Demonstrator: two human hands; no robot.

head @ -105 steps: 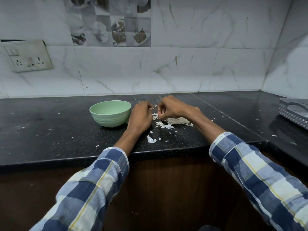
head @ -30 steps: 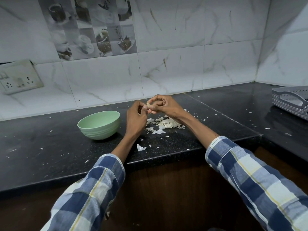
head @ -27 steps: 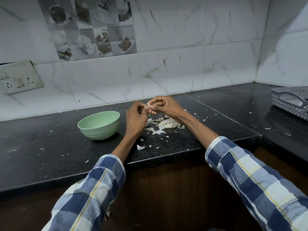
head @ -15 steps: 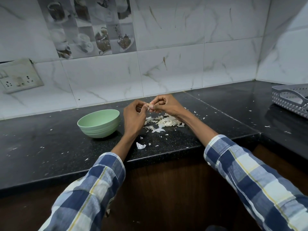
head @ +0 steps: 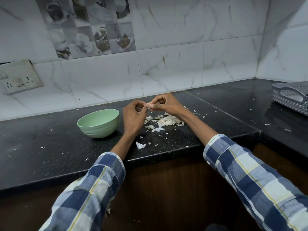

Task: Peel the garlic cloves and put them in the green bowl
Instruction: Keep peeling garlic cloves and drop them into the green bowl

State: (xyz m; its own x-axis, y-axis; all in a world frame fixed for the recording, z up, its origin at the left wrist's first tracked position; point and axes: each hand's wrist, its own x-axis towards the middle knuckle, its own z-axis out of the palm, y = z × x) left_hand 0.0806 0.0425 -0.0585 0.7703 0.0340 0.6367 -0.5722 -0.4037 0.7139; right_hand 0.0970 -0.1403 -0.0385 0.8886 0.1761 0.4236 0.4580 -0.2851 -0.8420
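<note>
Hands lifted off the counter (head: 166,144) versus the earliest frame; left hand (head: 133,116) and right hand (head: 164,105) both pinched one garlic clove (head: 148,104) above the peel pile (head: 164,121). Green bowl (head: 98,123) sat just left, nearer the left hand.

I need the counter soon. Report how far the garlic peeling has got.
Done: a pile of skins on the counter shows earlier peeling. In hand: the left hand and right hand pinch one clove above it. Left: dropping it into the bowl, whose contents are hidden from here.
</note>
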